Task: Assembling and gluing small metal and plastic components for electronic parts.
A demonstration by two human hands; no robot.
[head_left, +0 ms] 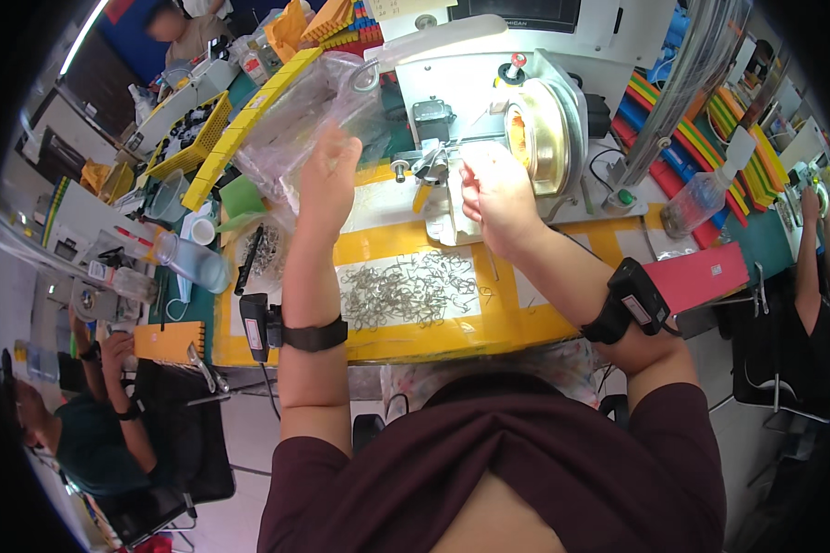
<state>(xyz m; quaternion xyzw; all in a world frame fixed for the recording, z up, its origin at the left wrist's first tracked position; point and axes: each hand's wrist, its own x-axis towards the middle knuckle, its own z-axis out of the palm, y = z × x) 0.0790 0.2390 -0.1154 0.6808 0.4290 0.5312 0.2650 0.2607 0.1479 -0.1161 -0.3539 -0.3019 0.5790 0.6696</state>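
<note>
My right hand [500, 192] is curled closed beside the small metal clamp head [431, 164] of a white bench machine [452, 78]. Whatever its fingers hold is hidden. To the left, my left hand [330, 175] is raised in front of a crumpled clear plastic bag [290, 115], its fingers smeared by motion. Nearer me, many small metal hooks [406, 290] lie in a loose pile on a white sheet edged with yellow tape. A gold spool [537, 138] is mounted on the machine, just beyond my right hand.
Left of the pile stand a clear dish of small dark pieces [263, 247] and a clear jar [192, 263]. A long yellow strip [249, 129] slants behind them. A red folder [696, 278] and a plastic bottle [696, 203] are at right. Co-workers sit on both sides.
</note>
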